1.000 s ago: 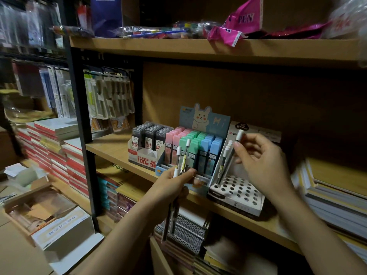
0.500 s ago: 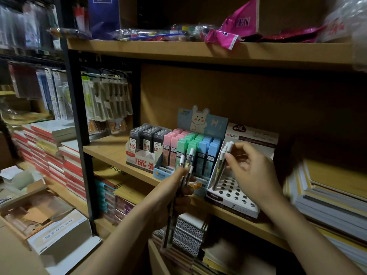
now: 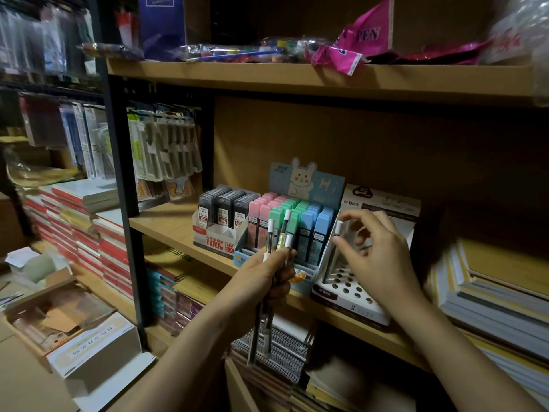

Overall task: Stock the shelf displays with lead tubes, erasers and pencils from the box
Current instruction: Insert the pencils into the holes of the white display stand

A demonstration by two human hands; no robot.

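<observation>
Thin plastic mechanical pencils [image 3: 277, 245], light and slippery: my left hand [image 3: 261, 281] grips the bundle mid-barrel; my right hand [image 3: 377, 257] pinches one white-capped pencil [image 3: 334, 248] near its top.

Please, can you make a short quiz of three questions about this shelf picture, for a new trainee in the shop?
1. True or false: the left hand grips a bundle of pencils.
2. Multiple choice: the white display with round holes stands where, seen from the camera? A) left of the grey lead tubes; B) right of the rabbit display; C) on the top shelf.
3. Fill in: the right hand pinches the white top of one pencil, whose lower end goes down to the display's ______.

Key
1. True.
2. B.
3. Holes.
</observation>
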